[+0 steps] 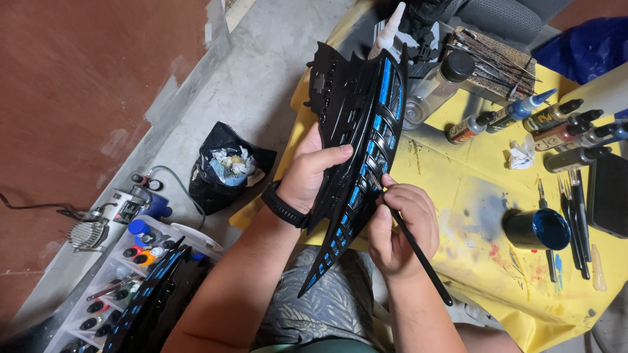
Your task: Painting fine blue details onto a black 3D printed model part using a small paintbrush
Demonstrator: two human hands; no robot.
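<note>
My left hand (pixel 307 173), with a black watch on the wrist, grips a long black curved plastic part (pixel 356 124) with blue-painted slots along one edge, holding it upright over my lap. In my right hand (pixel 399 225) I hold a thin black paintbrush (pixel 418 255); its tip touches the slotted edge near the part's middle. A blue-stained metal cup (pixel 538 229) stands on the yellow-covered table (pixel 471 189) to the right.
Several small paint bottles (pixel 543 121) lie at the table's back right, next to brushes (pixel 575 216) and a dark phone (pixel 610 193). On the floor at left sit a black trash bag (pixel 226 167), a tray of paint bottles (pixel 124 274) and another black-and-blue part (pixel 147 294).
</note>
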